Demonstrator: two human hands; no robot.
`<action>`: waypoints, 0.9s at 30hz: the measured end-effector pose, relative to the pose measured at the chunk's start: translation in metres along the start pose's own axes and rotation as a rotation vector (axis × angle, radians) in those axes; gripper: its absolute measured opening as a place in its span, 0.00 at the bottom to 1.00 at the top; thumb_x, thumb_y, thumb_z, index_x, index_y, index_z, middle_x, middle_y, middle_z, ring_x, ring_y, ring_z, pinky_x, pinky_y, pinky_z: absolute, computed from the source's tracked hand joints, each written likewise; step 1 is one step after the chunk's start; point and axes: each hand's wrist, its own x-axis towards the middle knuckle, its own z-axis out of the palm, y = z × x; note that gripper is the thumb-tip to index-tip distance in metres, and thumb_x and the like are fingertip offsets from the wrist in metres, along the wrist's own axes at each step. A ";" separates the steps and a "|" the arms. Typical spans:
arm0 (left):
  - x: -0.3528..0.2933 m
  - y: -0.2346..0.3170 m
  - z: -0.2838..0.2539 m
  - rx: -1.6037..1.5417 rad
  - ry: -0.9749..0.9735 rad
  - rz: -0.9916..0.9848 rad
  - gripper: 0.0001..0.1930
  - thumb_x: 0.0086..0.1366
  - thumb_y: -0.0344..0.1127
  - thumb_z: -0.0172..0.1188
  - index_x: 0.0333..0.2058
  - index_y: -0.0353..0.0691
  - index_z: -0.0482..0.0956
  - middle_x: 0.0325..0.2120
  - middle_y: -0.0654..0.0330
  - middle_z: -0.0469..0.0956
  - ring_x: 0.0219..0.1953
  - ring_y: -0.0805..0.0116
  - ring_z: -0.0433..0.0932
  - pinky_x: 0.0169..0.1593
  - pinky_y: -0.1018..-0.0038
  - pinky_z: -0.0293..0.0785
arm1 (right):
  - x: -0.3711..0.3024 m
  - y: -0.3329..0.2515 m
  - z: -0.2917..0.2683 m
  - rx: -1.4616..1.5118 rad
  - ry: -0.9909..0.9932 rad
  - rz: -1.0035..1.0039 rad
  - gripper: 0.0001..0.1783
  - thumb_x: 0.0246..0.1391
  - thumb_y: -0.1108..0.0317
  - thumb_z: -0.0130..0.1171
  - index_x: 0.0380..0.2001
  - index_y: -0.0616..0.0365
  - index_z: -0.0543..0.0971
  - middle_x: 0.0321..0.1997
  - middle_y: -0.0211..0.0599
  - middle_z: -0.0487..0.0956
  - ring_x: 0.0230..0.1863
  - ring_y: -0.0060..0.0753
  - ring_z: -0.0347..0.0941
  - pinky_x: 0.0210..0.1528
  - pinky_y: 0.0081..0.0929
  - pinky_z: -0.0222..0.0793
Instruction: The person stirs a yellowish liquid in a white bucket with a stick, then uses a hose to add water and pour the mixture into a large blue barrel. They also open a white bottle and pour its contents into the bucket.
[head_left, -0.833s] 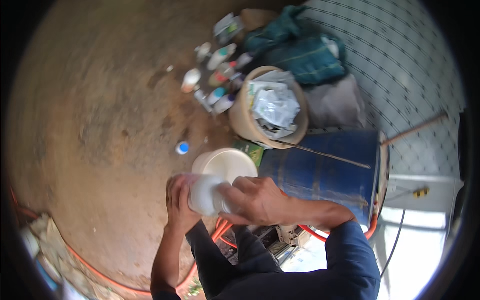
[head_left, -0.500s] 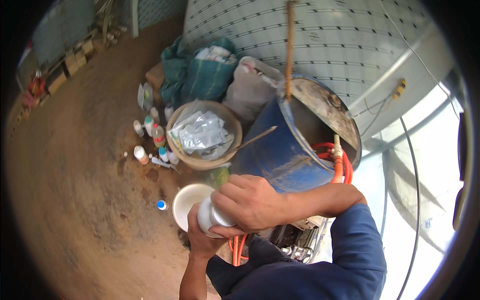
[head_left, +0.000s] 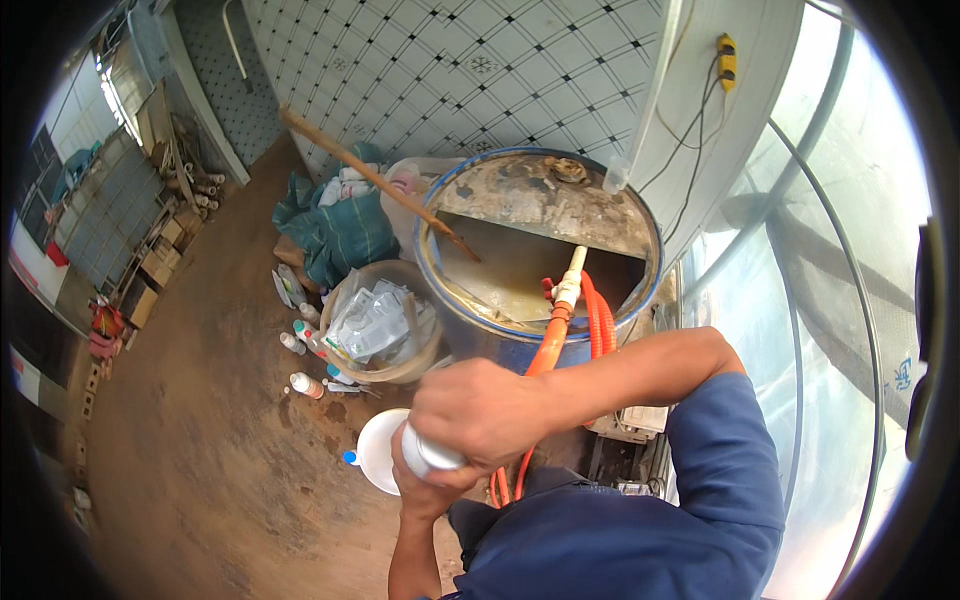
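Note:
Just above a white bucket, both of my hands are closed around a white bottle. My left hand grips it from the left and below. My right hand wraps over the upper end, its back toward me, so the fingers and whatever they cover there are hidden. Past the bucket's left rim shows a small blue cap. A white bottle with an orange label stands on the floor farther left.
A large blue drum stands ahead, half covered by a stained lid, with liquid inside. A wooden stick and an orange hose reach into it. Left of it are a tan basin of plastic packets and green sacks.
My view has tilted up and shifted, so the drum's opening and more of the wall show. Both hands still hold the bottle over the bucket.

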 end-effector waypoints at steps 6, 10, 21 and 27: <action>-0.003 0.028 -0.020 -0.219 -0.343 -0.129 0.50 0.33 0.35 0.83 0.57 0.40 0.65 0.51 0.57 0.73 0.54 0.63 0.75 0.53 0.66 0.75 | 0.006 -0.007 -0.023 0.126 -0.184 -0.170 0.22 0.40 0.54 0.67 0.30 0.62 0.75 0.29 0.39 0.71 0.34 0.43 0.71 0.33 0.38 0.71; 0.012 0.025 -0.039 -0.219 -0.345 -0.114 0.53 0.34 0.37 0.84 0.60 0.39 0.63 0.52 0.56 0.73 0.55 0.63 0.75 0.54 0.66 0.75 | 0.019 -0.015 -0.039 0.000 -0.356 -0.123 0.36 0.40 0.57 0.70 0.54 0.56 0.72 0.42 0.40 0.74 0.41 0.44 0.73 0.39 0.39 0.72; 0.040 0.021 -0.062 0.037 -0.248 0.041 0.58 0.34 0.42 0.84 0.63 0.40 0.57 0.53 0.48 0.74 0.53 0.51 0.77 0.52 0.61 0.76 | 0.042 -0.034 -0.050 -0.192 -0.594 0.232 0.30 0.51 0.53 0.66 0.53 0.58 0.73 0.42 0.47 0.78 0.39 0.49 0.79 0.38 0.43 0.75; 0.047 0.030 -0.036 0.072 -0.136 0.004 0.60 0.36 0.42 0.84 0.65 0.41 0.53 0.52 0.45 0.74 0.52 0.49 0.77 0.51 0.59 0.77 | 0.029 -0.014 -0.079 -0.116 -0.646 0.410 0.36 0.48 0.55 0.70 0.57 0.60 0.71 0.42 0.50 0.79 0.37 0.53 0.80 0.38 0.44 0.75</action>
